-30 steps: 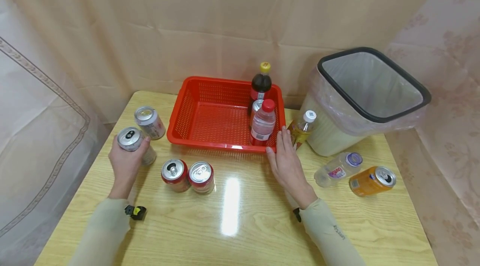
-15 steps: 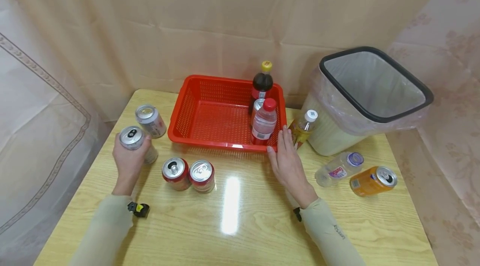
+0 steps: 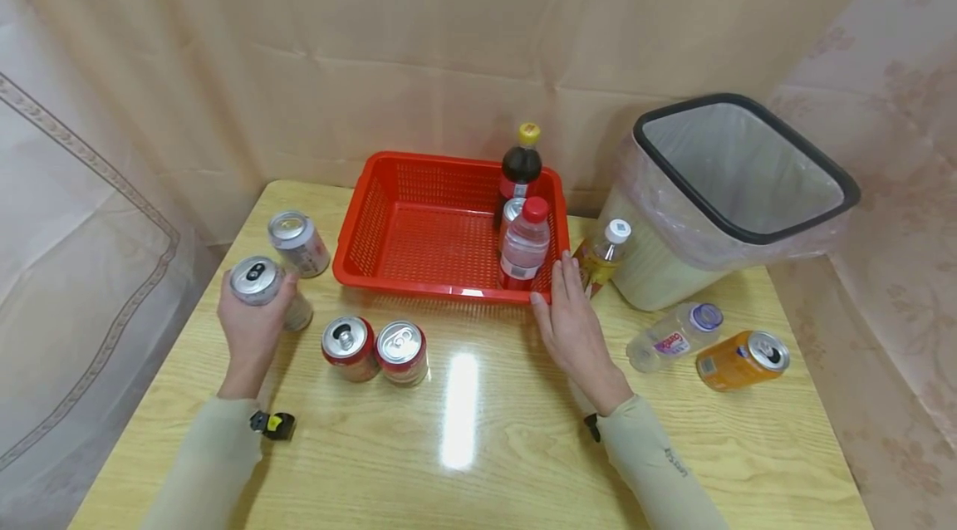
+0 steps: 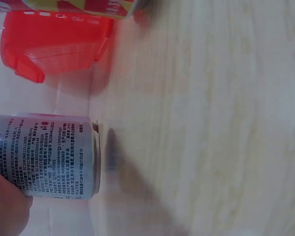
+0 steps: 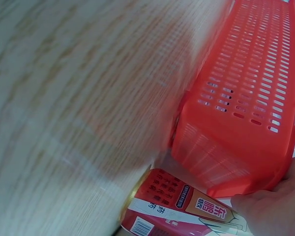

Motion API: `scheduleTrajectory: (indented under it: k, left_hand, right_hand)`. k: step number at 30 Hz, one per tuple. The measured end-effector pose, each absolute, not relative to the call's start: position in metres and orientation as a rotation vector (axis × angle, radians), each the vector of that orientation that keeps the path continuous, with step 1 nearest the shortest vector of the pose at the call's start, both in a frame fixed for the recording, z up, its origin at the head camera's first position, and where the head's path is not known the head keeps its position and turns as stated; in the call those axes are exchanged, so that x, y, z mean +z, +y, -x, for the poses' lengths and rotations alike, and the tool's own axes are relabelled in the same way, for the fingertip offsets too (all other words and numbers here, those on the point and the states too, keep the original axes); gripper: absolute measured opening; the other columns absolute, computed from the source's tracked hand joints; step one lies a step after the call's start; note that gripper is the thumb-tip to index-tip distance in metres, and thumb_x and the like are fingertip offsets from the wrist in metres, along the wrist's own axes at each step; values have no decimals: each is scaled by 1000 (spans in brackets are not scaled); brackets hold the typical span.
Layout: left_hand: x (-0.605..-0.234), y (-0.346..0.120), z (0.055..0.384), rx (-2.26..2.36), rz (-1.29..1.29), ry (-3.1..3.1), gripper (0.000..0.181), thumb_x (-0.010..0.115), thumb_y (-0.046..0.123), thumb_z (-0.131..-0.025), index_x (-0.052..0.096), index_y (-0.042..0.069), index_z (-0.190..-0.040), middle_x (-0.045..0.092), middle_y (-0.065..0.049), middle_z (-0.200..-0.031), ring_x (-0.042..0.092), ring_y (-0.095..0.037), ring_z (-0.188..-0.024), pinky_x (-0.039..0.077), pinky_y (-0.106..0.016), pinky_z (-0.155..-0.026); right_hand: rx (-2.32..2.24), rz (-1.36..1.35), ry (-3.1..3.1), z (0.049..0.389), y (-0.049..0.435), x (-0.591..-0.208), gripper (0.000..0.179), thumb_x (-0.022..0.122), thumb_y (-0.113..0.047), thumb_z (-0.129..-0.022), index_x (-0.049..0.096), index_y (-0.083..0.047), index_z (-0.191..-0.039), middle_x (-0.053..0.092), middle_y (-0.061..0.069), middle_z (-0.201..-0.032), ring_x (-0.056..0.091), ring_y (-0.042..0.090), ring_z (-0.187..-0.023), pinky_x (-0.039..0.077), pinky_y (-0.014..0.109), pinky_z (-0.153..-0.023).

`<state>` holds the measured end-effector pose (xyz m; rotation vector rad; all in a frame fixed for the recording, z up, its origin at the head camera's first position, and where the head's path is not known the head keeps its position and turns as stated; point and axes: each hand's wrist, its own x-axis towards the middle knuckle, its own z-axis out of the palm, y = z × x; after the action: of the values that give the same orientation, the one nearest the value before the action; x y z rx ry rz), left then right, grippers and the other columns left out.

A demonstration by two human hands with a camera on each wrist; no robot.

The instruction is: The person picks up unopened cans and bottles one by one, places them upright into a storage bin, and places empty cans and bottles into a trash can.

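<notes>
Shiny metal on silver can (image 3: 257,280); glossy plastic on red basket (image 3: 437,243); glossy wood grain across surface (image 3: 359,463); matt cloth in curtain (image 3: 419,40).

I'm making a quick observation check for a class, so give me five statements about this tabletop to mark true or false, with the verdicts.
1. The left hand grips a silver can. True.
2. The right hand is inside the bin. False: it touches a corner of the red basket.
3. Two red cans stand side by side. True.
4. The purple-capped bottle is in the basket. False: it is on the table, beside the orange can.
5. A yellow-capped bottle stands in the basket. True.
</notes>
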<state>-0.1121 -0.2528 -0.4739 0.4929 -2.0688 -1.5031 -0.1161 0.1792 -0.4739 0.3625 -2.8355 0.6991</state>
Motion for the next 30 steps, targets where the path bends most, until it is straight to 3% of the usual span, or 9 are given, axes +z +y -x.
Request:
scheduleTrajectory:
  k: [7, 16, 23, 30]
  left_hand:
    - [-458, -254, 107, -1499, -409, -1997, 42, 83, 13, -82, 59, 21, -116, 61, 15, -99, 57, -4, -97, 42, -19, -90]
    - [-431, -255, 98, -1539, -248, -1918, 44, 80, 1, -82, 62, 18, -118, 70, 14, -95, 67, -5, -93, 47, -19, -89]
    - [-400, -247, 93, -1594, -129, -1904, 45, 78, -4, -83, 61, 17, -119, 72, 7, -98, 69, -10, -94, 49, -20, -88]
    - [-374, -230, 90, -1556, 35, -1907, 41, 79, -7, -79, 64, 4, -116, 74, 8, -97, 68, -11, -94, 47, -21, -89]
  right_hand:
    - [687, -351, -2850, 116, 178, -473, 71, 47, -37, -110, 28, 14, -156, 15, 26, -169, 15, 39, -157, 25, 57, -122]
    - [670, -341, -2865, 115, 178, -473, 72, 45, -38, -111, 27, 14, -156, 14, 25, -169, 13, 39, -157, 25, 57, -122]
    - [652, -342, -2866, 115, 178, -473, 71, 45, -38, -110, 28, 14, -156, 14, 25, -170, 13, 39, -157, 24, 57, -122]
    - [589, -344, -2901, 115, 179, -470, 72, 43, -40, -110, 27, 12, -157, 13, 24, -170, 11, 37, -158, 25, 57, -122]
